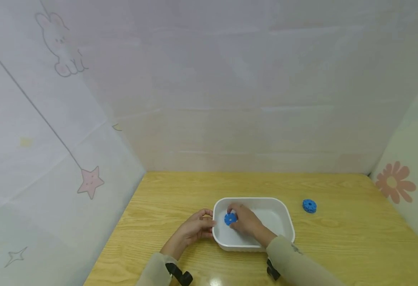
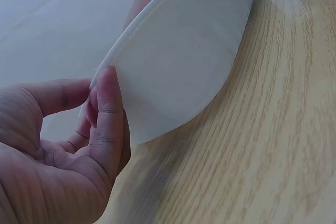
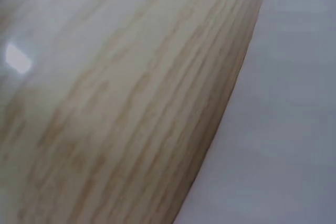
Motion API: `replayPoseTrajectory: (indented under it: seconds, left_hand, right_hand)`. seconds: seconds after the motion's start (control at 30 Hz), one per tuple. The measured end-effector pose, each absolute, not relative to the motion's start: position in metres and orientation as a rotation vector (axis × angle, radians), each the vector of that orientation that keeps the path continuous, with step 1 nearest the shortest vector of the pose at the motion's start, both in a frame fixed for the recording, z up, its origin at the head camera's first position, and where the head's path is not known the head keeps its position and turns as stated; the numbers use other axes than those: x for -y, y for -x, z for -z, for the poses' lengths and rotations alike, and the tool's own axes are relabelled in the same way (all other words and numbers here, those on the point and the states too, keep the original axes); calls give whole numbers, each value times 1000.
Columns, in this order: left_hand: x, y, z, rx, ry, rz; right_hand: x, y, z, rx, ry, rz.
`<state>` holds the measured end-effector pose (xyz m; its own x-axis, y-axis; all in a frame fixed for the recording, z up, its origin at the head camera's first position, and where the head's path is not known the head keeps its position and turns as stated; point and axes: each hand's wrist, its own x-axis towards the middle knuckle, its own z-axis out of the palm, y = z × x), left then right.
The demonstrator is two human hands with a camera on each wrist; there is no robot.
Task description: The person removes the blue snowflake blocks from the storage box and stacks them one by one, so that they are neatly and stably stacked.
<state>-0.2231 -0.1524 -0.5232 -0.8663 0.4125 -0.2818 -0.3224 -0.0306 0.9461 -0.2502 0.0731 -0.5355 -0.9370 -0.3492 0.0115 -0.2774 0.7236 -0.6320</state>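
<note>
A white plastic basin (image 1: pixel 275 222) stands on the wooden table. My left hand (image 1: pixel 194 228) pinches its left rim, and in the left wrist view the fingers lie against the outer wall (image 2: pixel 178 56). Inside the basin, toward its left end, my right hand (image 1: pixel 246 221) holds a blue notched plastic disc (image 1: pixel 229 219) between thumb and fingers. Whether the disc touches the basin floor I cannot tell. The right wrist view shows the basin's outer side (image 3: pixel 283 108) but not the hand's grip.
Right of the basin, a small stack of blue notched discs (image 1: pixel 309 205) lies on the wooden table (image 1: pixel 173 190). Light printed cloth (image 1: pixel 230 99) hangs behind the table and along both sides. Dark straps with camera mounts (image 1: pixel 179 274) sit on both wrists.
</note>
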Motion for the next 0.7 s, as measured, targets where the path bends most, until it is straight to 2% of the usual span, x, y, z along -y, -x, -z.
replayPoseTrajectory:
  seconds: [0.7]
  left_hand:
    - [151, 222, 521, -1766, -71, -1953]
  right_hand:
    - [-74, 251, 533, -2800, 562, 957]
